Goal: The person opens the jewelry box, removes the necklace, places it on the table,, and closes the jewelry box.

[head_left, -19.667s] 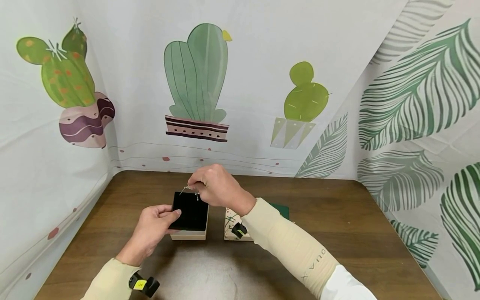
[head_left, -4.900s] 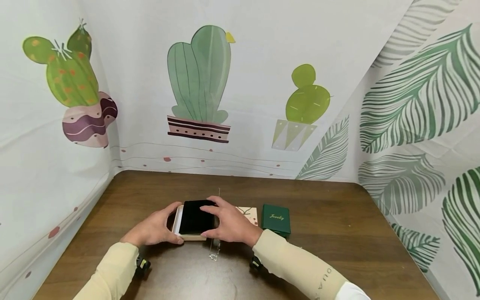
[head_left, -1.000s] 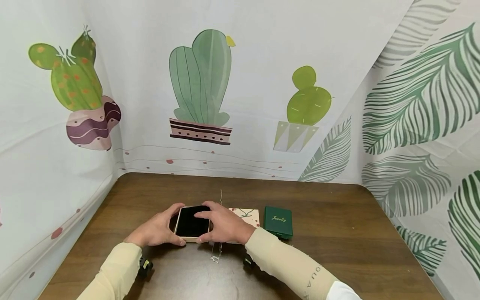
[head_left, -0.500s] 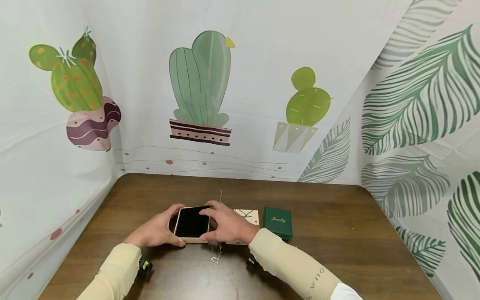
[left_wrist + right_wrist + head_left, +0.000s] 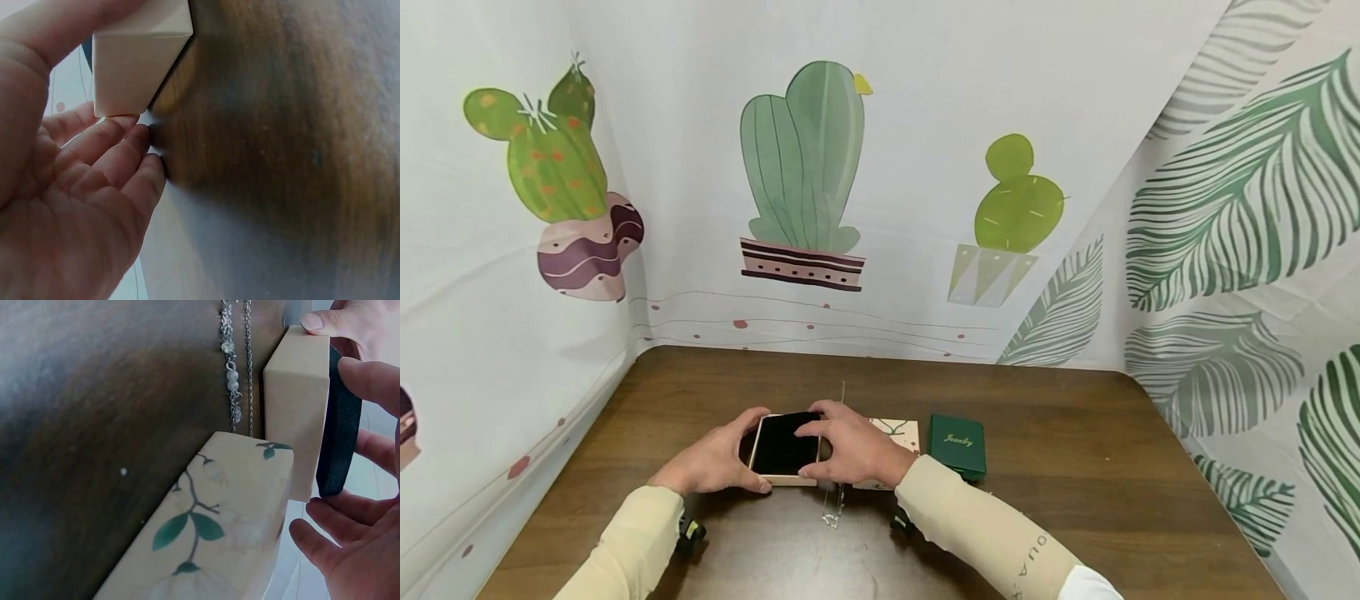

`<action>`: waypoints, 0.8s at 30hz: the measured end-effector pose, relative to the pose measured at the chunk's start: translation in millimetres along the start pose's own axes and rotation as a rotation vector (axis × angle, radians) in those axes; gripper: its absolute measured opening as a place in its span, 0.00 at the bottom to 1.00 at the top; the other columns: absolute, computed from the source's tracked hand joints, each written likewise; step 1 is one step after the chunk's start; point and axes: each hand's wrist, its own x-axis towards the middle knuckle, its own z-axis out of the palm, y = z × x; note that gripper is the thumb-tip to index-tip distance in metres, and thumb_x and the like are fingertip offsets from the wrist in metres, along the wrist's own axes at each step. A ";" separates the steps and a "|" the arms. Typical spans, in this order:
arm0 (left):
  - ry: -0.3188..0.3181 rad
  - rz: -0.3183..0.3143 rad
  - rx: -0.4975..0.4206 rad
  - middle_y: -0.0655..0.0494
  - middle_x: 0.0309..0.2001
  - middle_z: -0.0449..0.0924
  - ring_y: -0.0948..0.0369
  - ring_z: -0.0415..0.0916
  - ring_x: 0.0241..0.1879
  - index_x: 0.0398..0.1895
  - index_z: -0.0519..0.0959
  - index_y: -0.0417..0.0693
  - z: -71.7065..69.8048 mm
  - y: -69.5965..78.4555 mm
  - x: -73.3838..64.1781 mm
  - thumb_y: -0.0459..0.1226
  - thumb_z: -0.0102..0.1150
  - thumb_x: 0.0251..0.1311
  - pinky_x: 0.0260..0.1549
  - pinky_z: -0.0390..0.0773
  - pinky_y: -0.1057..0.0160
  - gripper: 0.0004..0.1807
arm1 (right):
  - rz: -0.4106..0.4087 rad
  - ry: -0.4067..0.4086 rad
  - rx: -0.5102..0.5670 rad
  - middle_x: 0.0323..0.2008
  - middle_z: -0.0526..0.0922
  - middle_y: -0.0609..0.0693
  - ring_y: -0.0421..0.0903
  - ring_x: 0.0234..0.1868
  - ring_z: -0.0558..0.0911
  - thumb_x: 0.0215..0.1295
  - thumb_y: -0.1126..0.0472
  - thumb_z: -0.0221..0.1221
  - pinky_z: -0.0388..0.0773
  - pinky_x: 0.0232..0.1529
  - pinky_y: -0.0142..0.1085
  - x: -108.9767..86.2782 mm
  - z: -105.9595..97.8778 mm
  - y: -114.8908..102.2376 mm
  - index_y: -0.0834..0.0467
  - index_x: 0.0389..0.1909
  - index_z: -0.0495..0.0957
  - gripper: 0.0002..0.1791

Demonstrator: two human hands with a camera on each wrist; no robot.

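Note:
Between both hands stands a cream cardboard jewelry box base (image 5: pixel 792 481) on the table, with a black velvet pad (image 5: pixel 778 448) at its top. My left hand (image 5: pixel 713 457) grips the box's left side, thumb at the near corner and fingers at the far one. The right hand (image 5: pixel 863 450) holds the pad by its right part, thumb at the near edge, fingers at the far edge and over the top. In the right wrist view, the pad (image 5: pixel 339 428) juts above the box rim. A silver chain with beads (image 5: pixel 233 378) lies on the table just right of the box.
Right of the chain sits the cream lid with printed flowers (image 5: pixel 908 432), partly covered by the right hand. Farther right is a green case marked "Jewelry" (image 5: pixel 957 444). A printed cloth (image 5: pixel 910 167) hangs behind the wooden table (image 5: pixel 1060 500).
Earliest, the right hand held the chain above the pad; now the chain is on the table. The pad has since shifted left over the box. In the last second, hands barely moved.

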 end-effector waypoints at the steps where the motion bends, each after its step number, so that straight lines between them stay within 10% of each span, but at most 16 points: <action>1: -0.001 -0.001 0.000 0.47 0.64 0.78 0.59 0.77 0.43 0.74 0.63 0.49 0.0 0.0 0.1 0.45 0.87 0.36 0.48 0.76 0.57 0.58 | -0.003 0.002 -0.009 0.74 0.70 0.52 0.50 0.73 0.73 0.66 0.40 0.68 0.78 0.67 0.42 0.1 -0.4 -0.1 0.43 0.65 0.81 0.29; 24: -0.002 -0.012 0.004 0.47 0.64 0.79 0.59 0.77 0.46 0.75 0.61 0.45 0.3 -0.2 0.8 0.45 0.87 0.36 0.52 0.76 0.54 0.61 | -0.015 -0.022 -0.103 0.71 0.74 0.53 0.49 0.72 0.74 0.64 0.40 0.69 0.77 0.67 0.39 6.4 -1.4 -1.2 0.43 0.62 0.84 0.26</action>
